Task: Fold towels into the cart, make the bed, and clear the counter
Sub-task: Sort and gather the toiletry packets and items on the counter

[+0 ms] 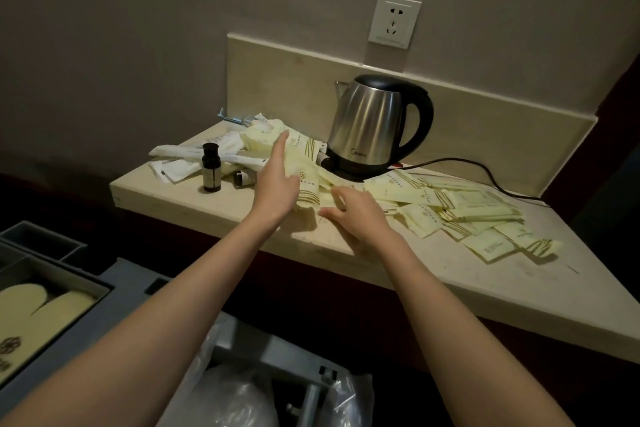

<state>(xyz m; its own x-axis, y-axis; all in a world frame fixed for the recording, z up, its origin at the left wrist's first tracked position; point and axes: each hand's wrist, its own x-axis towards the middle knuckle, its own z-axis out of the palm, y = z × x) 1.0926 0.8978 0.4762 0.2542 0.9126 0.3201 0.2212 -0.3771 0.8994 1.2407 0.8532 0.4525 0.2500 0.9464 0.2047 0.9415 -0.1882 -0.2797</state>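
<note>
A beige counter (pixel 450 274) is strewn with pale yellow amenity packets (pixel 460 215), spread from its middle to its right. A heap of yellow and white packets (pixel 263 139) lies at the back left. My left hand (pixel 275 180) stretches over that heap with straight fingers touching the packets. My right hand (pixel 353 215) hovers low over the counter's front, fingers spread and slightly bent, holding nothing. A small dark bottle (pixel 211 168) stands upright at the left; another dark bottle (pixel 244 178) lies on its side beside my left hand.
A steel kettle (pixel 374 125) on its base stands at the back, its black cord (pixel 485 173) trailing right. A wall socket (pixel 394 21) is above. The grey cart (pixel 131 291) is at lower left, holding pale slippers (pixel 41 308), with a clear plastic bag (pixel 242 395) below.
</note>
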